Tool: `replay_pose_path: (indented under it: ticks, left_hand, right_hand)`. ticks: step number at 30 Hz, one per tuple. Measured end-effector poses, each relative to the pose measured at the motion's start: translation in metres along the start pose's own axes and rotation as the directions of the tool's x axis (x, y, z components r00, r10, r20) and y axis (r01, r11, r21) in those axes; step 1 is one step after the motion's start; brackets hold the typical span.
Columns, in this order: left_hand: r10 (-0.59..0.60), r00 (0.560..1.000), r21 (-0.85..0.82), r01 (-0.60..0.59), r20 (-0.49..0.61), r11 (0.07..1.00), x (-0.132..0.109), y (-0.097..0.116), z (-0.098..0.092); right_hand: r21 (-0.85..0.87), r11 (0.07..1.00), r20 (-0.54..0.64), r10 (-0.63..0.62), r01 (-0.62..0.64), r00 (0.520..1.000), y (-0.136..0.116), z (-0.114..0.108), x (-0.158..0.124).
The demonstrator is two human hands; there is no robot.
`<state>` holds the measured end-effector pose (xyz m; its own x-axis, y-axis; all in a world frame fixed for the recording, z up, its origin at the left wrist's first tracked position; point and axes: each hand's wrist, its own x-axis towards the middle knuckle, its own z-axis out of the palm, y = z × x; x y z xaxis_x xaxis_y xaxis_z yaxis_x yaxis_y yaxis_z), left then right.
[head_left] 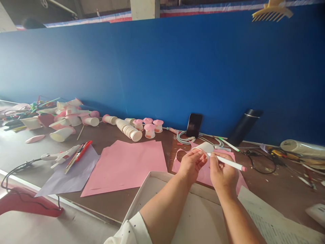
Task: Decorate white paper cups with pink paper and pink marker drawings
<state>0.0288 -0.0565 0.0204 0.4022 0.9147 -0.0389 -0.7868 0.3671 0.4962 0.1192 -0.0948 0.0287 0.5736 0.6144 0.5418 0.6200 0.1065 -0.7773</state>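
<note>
In my left hand (190, 166) is a white paper cup (205, 147), tilted on its side, with my fingers closed around its lower edge. My right hand (224, 174) grips a white marker (230, 162) with a pink end pointing right. The marker's other end meets the cup's side, and its tip is hard to make out. Below both hands lies a cut pink paper sheet (204, 174) with a round hole near its left side. My forearms reach over a shallow white box (198, 213).
Left of the box are stacked pink sheets (129, 166), red-handled scissors (80, 154) and a glue gun (61, 156). Behind stand several pink-roofed cups (149, 130) beside a cup stack (128, 129). A phone (194, 125) and black bottle (245, 127) lean against the blue partition (162, 67).
</note>
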Motion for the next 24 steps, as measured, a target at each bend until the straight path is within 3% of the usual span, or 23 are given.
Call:
replay_pose_path:
  ticks: [6, 12, 24]
  left_hand:
    - [0.002, 1.0, 0.038, -0.002, -0.006, 0.999, 0.0001, -0.0004, -0.0012]
    - [-0.024, 0.995, 0.071, 0.031, -0.097, 0.997, 0.0022, -0.003, -0.0008]
    - [0.002, 0.995, 0.027, 0.001, -0.102, 1.0, 0.0032, -0.0021, -0.0025]
  right_hand:
    - [-0.022, 1.0, 0.022, -0.015, 0.016, 1.0, -0.0025, -0.0007, 0.0001]
    - [-0.034, 0.999, 0.038, -0.023, 0.025, 0.999, -0.0046, 0.0001, -0.001]
    - [-0.04, 0.998, 0.026, -0.045, 0.046, 0.999, -0.0003, 0.0007, -0.0012]
